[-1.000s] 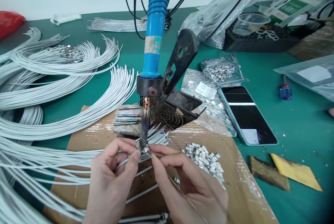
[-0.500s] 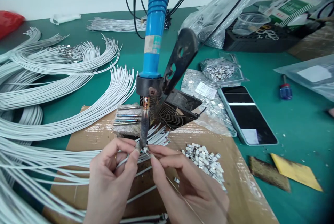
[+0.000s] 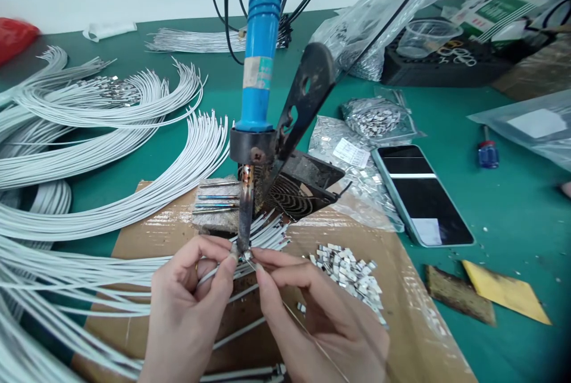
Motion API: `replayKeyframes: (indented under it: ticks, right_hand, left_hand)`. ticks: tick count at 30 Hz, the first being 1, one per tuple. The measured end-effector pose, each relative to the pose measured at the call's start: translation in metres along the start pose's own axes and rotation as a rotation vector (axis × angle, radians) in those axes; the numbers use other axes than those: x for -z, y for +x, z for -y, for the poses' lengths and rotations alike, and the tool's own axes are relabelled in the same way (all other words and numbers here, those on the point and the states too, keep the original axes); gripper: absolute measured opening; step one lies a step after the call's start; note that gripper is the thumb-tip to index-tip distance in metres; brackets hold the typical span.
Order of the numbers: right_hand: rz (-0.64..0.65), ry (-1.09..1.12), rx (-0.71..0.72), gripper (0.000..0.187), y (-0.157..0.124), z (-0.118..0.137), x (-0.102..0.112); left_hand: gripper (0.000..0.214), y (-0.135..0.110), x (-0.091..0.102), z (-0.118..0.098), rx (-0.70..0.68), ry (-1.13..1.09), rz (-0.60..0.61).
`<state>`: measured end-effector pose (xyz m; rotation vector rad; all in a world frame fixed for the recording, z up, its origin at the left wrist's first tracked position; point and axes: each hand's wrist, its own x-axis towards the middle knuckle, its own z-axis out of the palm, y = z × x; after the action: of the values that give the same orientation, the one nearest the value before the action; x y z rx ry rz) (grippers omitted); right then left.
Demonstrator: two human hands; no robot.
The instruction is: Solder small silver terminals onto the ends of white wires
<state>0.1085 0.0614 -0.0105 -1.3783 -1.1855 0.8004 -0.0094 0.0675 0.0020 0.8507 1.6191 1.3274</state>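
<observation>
A blue-handled soldering iron (image 3: pixel 261 44) hangs tip down in a black clamp (image 3: pixel 252 146), its dark tip (image 3: pixel 245 219) reaching between my fingertips. My left hand (image 3: pixel 190 305) is closed, thumb and index finger pinching a white cable (image 3: pixel 207 276) near its end. My right hand (image 3: pixel 323 311) pinches a thin solder wire (image 3: pixel 312 338), which trails down toward the lower right. Right at the tip is a small silvery metal piece (image 3: pixel 247 256), partly hidden by the fingers; whether it touches the iron I cannot tell.
Cardboard (image 3: pixel 410 323) lies under the hands, with a pile of small metal pieces (image 3: pixel 350 279) to the right. Bundles of white cables (image 3: pixel 89 216) fill the left side. A phone (image 3: pixel 423 192), plastic bags (image 3: pixel 352 145), two sponge pieces (image 3: pixel 506 292) and a small screwdriver (image 3: pixel 488 152) lie rightward.
Both hands keep their grips at the iron's tip. The whole view has shifted very slightly, with things appearing a little further left.
</observation>
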Motion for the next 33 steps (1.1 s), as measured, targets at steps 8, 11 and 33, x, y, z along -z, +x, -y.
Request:
replayKeyframes:
  ticks: [8, 11, 33]
  right_hand:
    - [0.002, 0.003, 0.029, 0.022, 0.001, 0.0, -0.001]
    - [-0.021, -0.011, 0.066, 0.022, 0.001, 0.001, -0.002]
    - [-0.033, 0.018, 0.09, 0.022, -0.001, 0.001, -0.004]
  left_hand:
    - [0.014, 0.001, -0.001, -0.001, 0.02, -0.01, 0.0]
    - [0.013, 0.001, -0.001, -0.001, 0.016, -0.006, 0.006]
    - [0.018, 0.009, 0.016, 0.007, -0.063, 0.053, 0.135]
